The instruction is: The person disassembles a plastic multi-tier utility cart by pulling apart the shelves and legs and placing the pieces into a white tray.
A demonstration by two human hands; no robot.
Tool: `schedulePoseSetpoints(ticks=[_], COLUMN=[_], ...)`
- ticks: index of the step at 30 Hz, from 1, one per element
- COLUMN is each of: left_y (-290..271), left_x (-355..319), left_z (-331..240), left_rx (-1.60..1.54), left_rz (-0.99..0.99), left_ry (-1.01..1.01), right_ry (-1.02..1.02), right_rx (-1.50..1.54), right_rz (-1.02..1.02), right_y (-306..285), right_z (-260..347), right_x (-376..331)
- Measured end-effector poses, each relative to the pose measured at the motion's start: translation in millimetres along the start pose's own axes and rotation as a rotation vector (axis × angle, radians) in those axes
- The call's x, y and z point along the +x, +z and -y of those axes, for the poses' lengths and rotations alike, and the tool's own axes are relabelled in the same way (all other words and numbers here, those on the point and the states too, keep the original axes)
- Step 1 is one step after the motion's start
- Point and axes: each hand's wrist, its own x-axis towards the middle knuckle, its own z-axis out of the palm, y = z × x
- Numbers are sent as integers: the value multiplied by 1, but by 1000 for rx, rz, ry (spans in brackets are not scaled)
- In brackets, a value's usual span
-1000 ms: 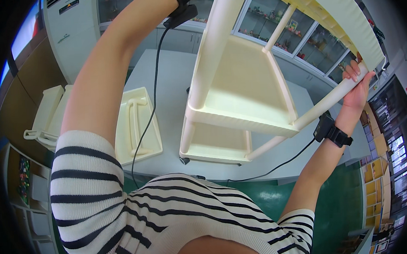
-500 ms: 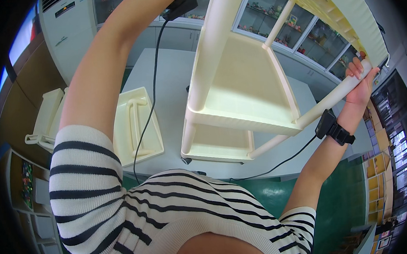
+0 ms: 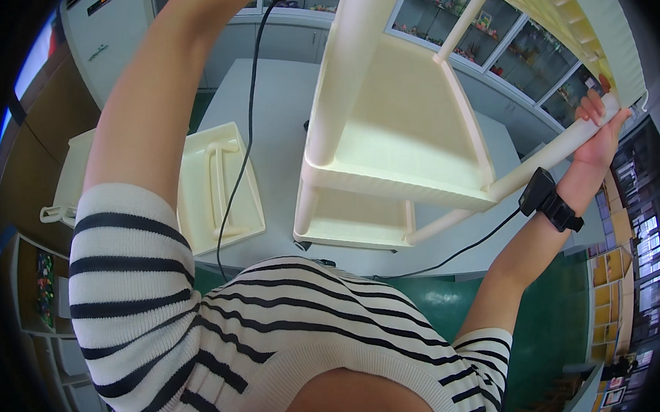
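Observation:
A cream plastic shelf trolley with several tiers stands upright on the table in front of me. Near its top right, my right hand is closed around a round corner post, just under the yellowish underside of the top tier. The fingers curl over the post and the thumb lies along the other side. My left arm reaches up past the trolley's left side, and its hand is beyond the upper edge of the view. What that hand touches cannot be seen.
The trolley rests on a light grey table. Left of it lies a cream tray with a handle-shaped bar inside. Dark cables hang from devices at both wrists. Glass-fronted cabinets line the back, and open shelves stand at left.
The whole view has shifted slightly, with the table and tray now higher in the picture. My right hand keeps its hold on the post and appears a little further right.

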Motion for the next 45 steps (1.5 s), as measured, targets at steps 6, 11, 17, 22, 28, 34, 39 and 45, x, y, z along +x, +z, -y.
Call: schedulePoseSetpoints(ticks=[6, 11, 17, 22, 28, 34, 39, 45], left_y=[2, 8, 9, 12, 17, 22, 25, 27], left_x=[1, 2, 6, 9, 14, 17, 20, 24], left_z=[-4, -7, -7, -9, -10, -15, -17, -19], left_rx=[12, 12, 21, 21, 20, 12, 8, 11], left_rz=[-2, 1, -6, -11, -13, -18, -30, -45], left_ry=[13, 28, 40, 50, 65, 74, 84, 97], right_ry=[-5, 5, -95, -77, -69, -75, -73, -80], right_rx=[-45, 75, 115, 91, 54, 31, 56, 51], right_rz=[-41, 117, 152, 161, 149, 139, 145, 148], right_y=[-1, -16, -8, -13, -9, -14, -14, -18], right_z=[2, 1, -8, -7, -7, -3, -2, -2], right_x=[1, 3, 0, 1, 4, 3, 3, 4])
